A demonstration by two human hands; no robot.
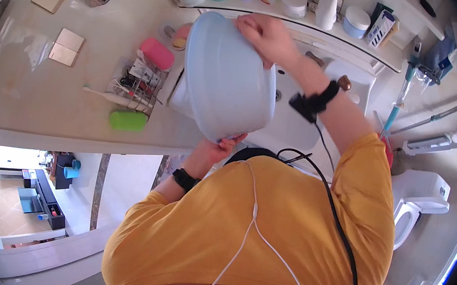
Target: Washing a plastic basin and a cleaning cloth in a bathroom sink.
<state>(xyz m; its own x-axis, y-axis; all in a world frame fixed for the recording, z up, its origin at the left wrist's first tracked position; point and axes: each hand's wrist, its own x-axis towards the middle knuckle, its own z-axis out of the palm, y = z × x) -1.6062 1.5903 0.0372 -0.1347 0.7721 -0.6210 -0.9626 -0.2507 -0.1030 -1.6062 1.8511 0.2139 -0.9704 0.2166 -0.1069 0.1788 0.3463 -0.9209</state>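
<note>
A pale blue plastic basin (232,82) is tipped on its side above the left part of a white washbasin (297,112). Its rim faces left, and its inside is hidden from me. My right hand (266,37) grips the top side of the basin, near the shelf. Below, my left hand (225,146) holds the lower edge, with the fingertips against the plastic. Something blue shows at those fingertips, too small to name. A white object (182,99) shows partly behind the basin rim.
Bottles and jars (293,5) line the shelf behind the washbasin. On the left wall, a wire rack (148,93) holds a toothbrush (113,97) between pink (157,53) and green cups (127,121). A toilet (415,201) stands at right. A black cable (342,235) hangs over my shirt.
</note>
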